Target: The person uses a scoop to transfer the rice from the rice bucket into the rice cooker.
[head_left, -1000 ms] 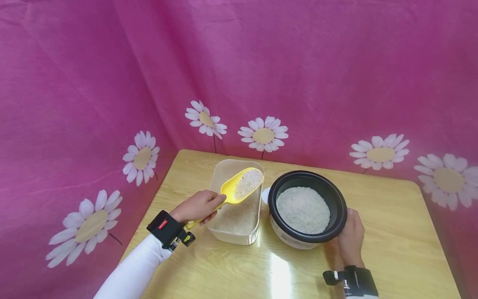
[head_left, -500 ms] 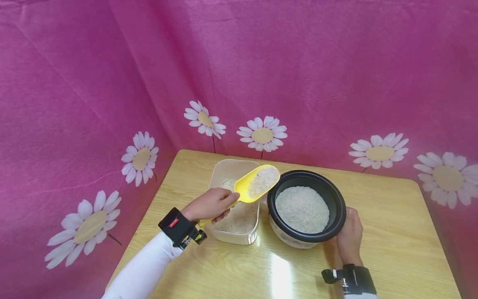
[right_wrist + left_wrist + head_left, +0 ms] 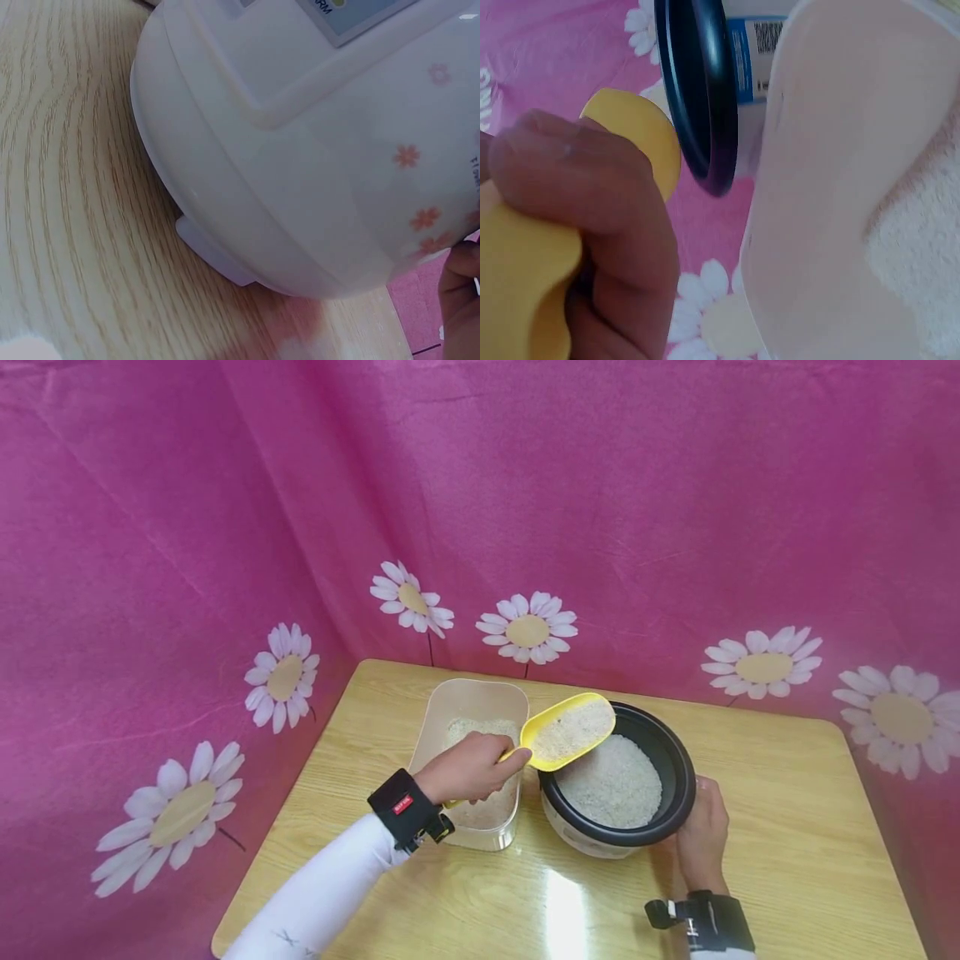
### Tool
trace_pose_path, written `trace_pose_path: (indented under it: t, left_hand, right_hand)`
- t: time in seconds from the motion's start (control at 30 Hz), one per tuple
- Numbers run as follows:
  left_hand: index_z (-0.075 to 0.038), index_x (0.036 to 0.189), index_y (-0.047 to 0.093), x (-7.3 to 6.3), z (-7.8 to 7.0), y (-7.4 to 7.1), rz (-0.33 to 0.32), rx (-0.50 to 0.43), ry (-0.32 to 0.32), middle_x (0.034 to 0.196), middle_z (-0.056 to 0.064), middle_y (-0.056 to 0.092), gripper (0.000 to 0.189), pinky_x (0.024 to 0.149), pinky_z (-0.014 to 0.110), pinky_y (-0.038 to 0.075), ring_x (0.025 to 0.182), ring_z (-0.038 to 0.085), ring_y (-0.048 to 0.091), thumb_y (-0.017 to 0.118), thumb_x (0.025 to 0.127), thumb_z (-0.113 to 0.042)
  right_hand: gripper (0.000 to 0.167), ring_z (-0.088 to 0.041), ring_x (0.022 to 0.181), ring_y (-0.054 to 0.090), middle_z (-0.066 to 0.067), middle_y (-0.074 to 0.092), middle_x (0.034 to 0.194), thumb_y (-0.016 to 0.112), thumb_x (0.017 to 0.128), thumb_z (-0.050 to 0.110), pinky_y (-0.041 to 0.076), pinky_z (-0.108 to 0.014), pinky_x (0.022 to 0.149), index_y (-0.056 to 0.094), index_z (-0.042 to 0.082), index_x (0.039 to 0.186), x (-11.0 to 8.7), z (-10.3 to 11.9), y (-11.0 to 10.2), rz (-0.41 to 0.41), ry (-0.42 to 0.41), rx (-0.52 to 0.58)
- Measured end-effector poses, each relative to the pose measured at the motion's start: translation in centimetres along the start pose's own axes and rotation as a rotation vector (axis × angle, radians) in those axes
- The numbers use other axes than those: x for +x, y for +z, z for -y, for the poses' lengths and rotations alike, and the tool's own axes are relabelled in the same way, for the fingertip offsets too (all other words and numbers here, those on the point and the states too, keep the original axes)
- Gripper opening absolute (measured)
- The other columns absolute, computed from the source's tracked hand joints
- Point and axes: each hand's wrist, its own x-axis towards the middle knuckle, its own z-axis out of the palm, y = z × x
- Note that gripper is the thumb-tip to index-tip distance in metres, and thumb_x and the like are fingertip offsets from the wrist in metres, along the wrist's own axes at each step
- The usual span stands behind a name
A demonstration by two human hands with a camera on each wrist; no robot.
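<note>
In the head view my left hand grips the handle of a yellow scoop heaped with rice. The scoop's bowl hangs over the left rim of a rice cooker, fairly level. White rice lies inside the cooker's black pot. Below the left hand stands a translucent plastic bin with rice in it. My right hand holds the cooker at its right side, with part of the fingers hidden. Pinkish flowers mark the cooker's white body in the right wrist view.
Bin and cooker stand side by side on a light wooden table. Behind and left of it hangs a pink cloth printed with daisies. A label with a barcode shows on the cooker's side in the left wrist view.
My left hand has carried the loaded scoop rightward, from above the bin to over the cooker's left rim. The right hand and the cooker have stayed nearly where they were.
</note>
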Motion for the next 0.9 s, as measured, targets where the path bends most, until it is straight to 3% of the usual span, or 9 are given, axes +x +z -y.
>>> trace_pose_path:
  t: [0.23,0.47,0.63,0.9]
  left_hand:
    - [-0.007,0.097,0.065,1.1,-1.5,1.6,-0.035,0.165,0.088,0.063,-0.005,0.046,0.035,0.048,0.021,0.034,0.052,0.008,0.046,0.052,0.107,-0.039]
    - [-0.007,0.099,0.064,1.4,-2.0,2.7,-0.084,0.33,0.139,0.063,-0.005,0.046,0.037,0.049,0.021,0.034,0.054,0.009,0.047,0.052,0.106,-0.041]
    - [-0.01,0.097,0.064,1.6,-2.2,3.5,-0.155,0.453,0.168,0.062,-0.005,0.047,0.037,0.048,0.023,0.033,0.053,0.009,0.047,0.052,0.105,-0.044]
    - [-0.012,0.097,0.063,1.8,-2.4,4.2,-0.2,0.507,0.195,0.06,-0.008,0.044,0.035,0.044,0.021,0.029,0.049,0.007,0.045,0.054,0.104,-0.046]
  right_hand:
    - [0.038,-0.008,0.085,0.053,0.011,0.057,0.09,0.036,0.109,0.053,0.041,-0.02,0.075,0.061,0.024,0.108,-0.1,0.1,0.1,-0.016,-0.034,0.004]
    - [0.036,-0.008,0.087,0.053,0.012,0.057,0.091,0.036,0.11,0.049,0.041,-0.019,0.075,0.061,0.024,0.108,0.1,-0.1,-0.1,-0.033,-0.051,0.002]
    - [0.037,-0.008,0.086,0.053,0.013,0.058,0.09,0.035,0.11,0.05,0.041,-0.018,0.076,0.061,0.024,0.108,0.1,0.0,-0.1,-0.038,-0.041,0.016]
    - [0.037,-0.01,0.081,0.052,0.008,0.056,0.088,0.035,0.11,0.051,0.042,-0.021,0.073,0.06,0.024,0.107,0.1,-0.1,0.0,-0.017,-0.04,0.036]
